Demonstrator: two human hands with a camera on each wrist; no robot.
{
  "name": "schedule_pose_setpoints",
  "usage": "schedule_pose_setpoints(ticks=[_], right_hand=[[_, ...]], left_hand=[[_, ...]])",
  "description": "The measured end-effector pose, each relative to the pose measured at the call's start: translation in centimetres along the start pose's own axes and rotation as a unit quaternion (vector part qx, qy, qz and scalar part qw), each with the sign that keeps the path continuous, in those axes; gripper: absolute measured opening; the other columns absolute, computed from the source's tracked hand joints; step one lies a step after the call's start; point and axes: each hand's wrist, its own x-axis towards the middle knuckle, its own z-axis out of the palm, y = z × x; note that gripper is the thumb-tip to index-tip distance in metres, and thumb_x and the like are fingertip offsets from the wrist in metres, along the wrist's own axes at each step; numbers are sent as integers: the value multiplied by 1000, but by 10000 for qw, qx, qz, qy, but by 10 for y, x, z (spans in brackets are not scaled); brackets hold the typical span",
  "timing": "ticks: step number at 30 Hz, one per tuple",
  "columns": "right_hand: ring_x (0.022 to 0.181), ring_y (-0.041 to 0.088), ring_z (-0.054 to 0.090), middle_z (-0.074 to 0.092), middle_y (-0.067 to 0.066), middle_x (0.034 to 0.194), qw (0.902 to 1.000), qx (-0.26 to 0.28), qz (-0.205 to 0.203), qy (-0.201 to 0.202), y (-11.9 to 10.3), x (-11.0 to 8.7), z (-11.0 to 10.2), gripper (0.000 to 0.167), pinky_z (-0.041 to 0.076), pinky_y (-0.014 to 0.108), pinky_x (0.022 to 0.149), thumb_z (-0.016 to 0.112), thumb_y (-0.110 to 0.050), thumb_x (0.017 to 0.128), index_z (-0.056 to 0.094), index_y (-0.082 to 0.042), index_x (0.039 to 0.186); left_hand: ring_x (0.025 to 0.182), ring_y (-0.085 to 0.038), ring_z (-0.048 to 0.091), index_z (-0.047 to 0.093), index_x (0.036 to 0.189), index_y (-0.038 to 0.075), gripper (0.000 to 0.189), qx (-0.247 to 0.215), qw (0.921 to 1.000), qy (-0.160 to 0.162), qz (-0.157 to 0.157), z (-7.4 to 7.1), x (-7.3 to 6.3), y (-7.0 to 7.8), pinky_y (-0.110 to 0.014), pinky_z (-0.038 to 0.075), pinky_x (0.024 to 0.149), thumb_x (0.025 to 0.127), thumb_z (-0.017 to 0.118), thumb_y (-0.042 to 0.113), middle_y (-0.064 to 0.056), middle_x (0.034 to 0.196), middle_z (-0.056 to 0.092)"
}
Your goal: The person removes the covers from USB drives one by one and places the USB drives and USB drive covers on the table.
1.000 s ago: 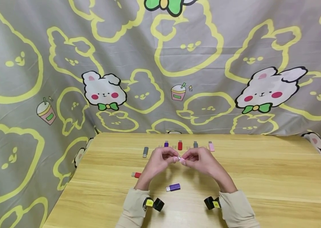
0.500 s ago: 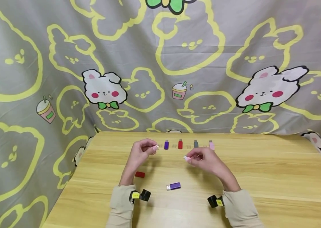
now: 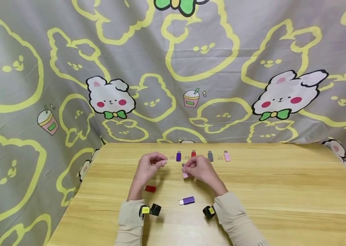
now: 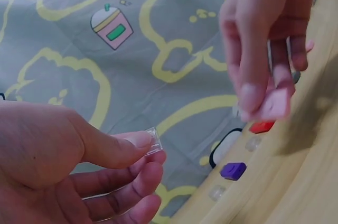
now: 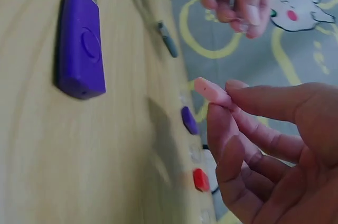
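Observation:
My left hand (image 3: 149, 166) pinches a small clear plastic cap (image 4: 155, 140) between thumb and forefinger. To its right, my right hand (image 3: 202, 168) holds a pink USB stick (image 3: 185, 175) between thumb and fingers, its metal plug bare and pointing away from me. The two hands are apart, both above the table. In the right wrist view the pink body shows end-on at the fingertips. Nearer to me lies a purple USB stick (image 3: 188, 201) with a clear cap on its plug. A red USB stick (image 3: 150, 188) lies beside my left forearm.
Along the table's back edge stand, in a row, a purple stick (image 3: 178, 156), a red stick (image 3: 193, 153), a grey stick (image 3: 210, 156) and a pink stick (image 3: 227, 156), with clear caps (image 3: 172, 157) between them. Another grey stick (image 5: 168, 39) lies left. A patterned curtain (image 3: 148, 61) hangs behind.
My hands have parted; the clear cap came away from the pink USB stick and went left. Then my right hand moved left, turning the stick so its plug points away.

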Motion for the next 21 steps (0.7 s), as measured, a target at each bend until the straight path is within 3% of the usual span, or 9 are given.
schedule_pose_setpoints(ticks=[10,17,21], right_hand=[[48,12,60,64,-2,52,9960,-876,170,-51,-5,31,26,23,46,22,47,85,-14,84,70,-9,67],[49,18,65,66,3,54,9951,-953,249,40,-6,33,29,24,50,24,51,84,-12,84,70,-8,65],[50,17,65,66,4,55,9960,-854,264,41,-6,31,29,24,51,24,49,84,-13,86,68,-7,68]], left_hand=[[83,-38,68,76,95,2,4,299,9993,177,-102,-4,-1,-10,-24,49,64,92,74,1,-5,83,72],[83,-37,66,76,95,1,4,510,9982,81,-316,-1,2,-19,-26,50,66,93,73,-1,-6,83,71],[77,-27,65,74,94,3,5,776,9963,60,-371,4,3,-20,-28,51,67,91,74,-2,-5,82,70]])
